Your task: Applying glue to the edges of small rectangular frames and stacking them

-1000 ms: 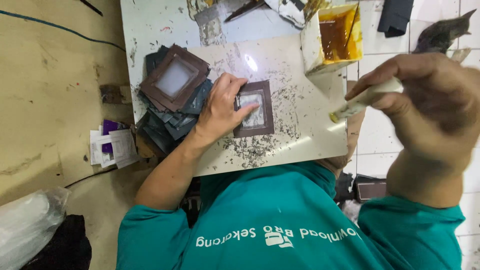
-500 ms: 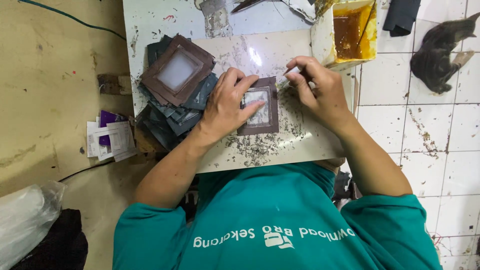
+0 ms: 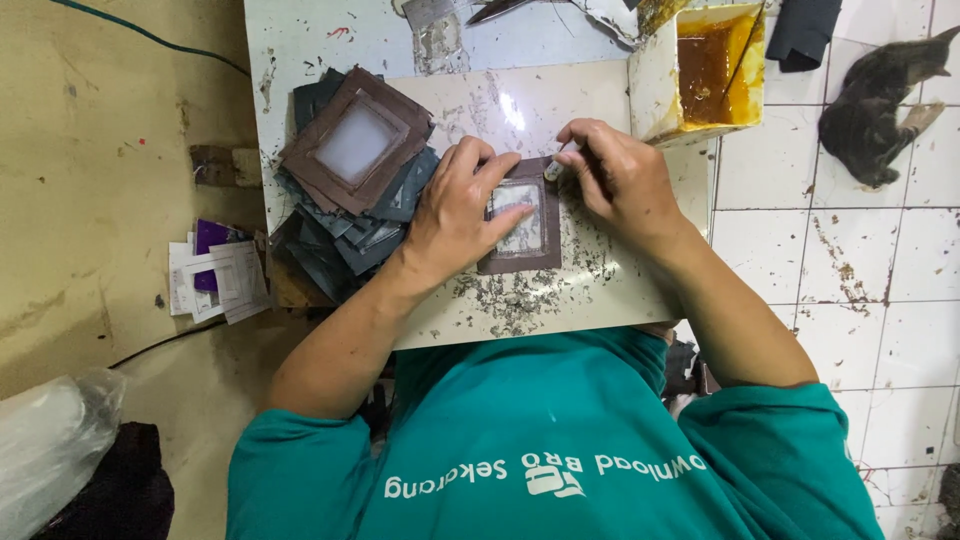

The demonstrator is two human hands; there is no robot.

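Under the left hand (image 3: 462,208), pressed flat with fingers spread, lies a brown window frame piece (image 3: 525,225) on the desk (image 3: 600,290). Just right, the right hand (image 3: 620,180) pinches a small applicator (image 3: 556,168) touching the frame's upper corner.

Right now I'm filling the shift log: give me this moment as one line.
left hand: pressing brown frame piece on board | right hand: small brush at frame's top edge | glue tub: beside board

Two hands: left (image 3: 460,215), right (image 3: 620,180). One brown frame (image 3: 525,262) under them. One pile (image 3: 350,170) of frames. One glue tub (image 3: 710,70). One cat (image 3: 875,110). One paper stack (image 3: 215,280).
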